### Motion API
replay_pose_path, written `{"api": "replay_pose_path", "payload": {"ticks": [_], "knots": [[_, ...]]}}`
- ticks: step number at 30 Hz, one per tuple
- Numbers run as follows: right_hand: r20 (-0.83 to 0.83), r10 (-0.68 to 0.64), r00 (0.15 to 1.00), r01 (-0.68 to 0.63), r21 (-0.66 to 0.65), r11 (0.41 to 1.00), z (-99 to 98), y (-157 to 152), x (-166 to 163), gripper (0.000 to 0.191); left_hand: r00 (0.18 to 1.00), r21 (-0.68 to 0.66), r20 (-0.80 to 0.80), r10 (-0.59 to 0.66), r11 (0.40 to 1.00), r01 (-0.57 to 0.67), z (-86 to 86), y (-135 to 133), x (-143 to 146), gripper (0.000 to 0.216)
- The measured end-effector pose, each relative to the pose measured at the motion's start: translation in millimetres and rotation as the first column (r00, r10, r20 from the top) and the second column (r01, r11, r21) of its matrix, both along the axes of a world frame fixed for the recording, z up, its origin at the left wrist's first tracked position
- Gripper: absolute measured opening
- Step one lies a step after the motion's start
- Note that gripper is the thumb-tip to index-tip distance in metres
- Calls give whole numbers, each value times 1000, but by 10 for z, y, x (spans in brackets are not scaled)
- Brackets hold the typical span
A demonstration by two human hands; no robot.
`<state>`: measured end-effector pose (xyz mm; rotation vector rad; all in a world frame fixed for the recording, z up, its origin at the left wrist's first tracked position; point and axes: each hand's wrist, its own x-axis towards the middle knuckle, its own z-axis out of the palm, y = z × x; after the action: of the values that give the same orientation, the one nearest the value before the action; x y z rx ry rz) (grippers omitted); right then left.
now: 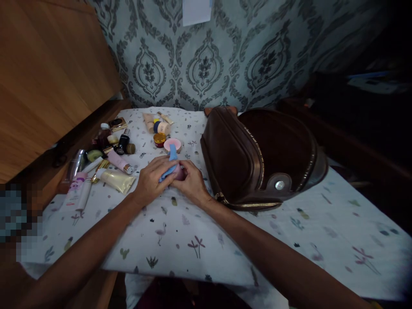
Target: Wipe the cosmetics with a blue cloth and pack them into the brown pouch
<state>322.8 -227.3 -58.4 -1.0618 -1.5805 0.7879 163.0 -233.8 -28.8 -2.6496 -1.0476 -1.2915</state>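
Both my hands meet near the middle of a table covered with a white printed cloth (180,231). My left hand (151,180) grips a blue cloth (170,165), its fingers closed over it. My right hand (192,182) is closed round a small pinkish round object (179,173), which the blue cloth is pressed against. Much of that object is hidden by my fingers. Just to the right stands an open brown leather bag (257,159) with a gold zip.
Several cosmetics lie at the left: a gold tube (116,180), a pink tube (119,162), white tubes (79,191), dark bottles (122,143), a pink compact (172,144) and a small yellow jar (159,139). A wooden cabinet (48,73) rises at left. Patterned wallpaper is behind.
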Motion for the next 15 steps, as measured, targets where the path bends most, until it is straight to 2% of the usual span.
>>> {"api": "replay_pose_path", "payload": {"ticks": [3, 6, 11, 15], "knots": [[-84, 50, 995, -60, -124, 991, 16, -3, -24, 38, 999, 41, -11, 43, 998, -43, 32, -33, 25, 20], [-113, 62, 992, -83, -191, 978, 29, -8, -35, 38, 990, 62, -32, 136, 989, -134, 49, -56, 37, 18], [-156, 47, 987, -76, -188, 979, 46, -4, -22, 45, 970, -26, 4, 242, 970, -242, 33, -37, 15, 27], [-130, -31, 991, 14, -130, 991, 3, 30, -26, 43, 966, -135, -29, 258, 956, -260, 13, -15, -2, 32]]}}
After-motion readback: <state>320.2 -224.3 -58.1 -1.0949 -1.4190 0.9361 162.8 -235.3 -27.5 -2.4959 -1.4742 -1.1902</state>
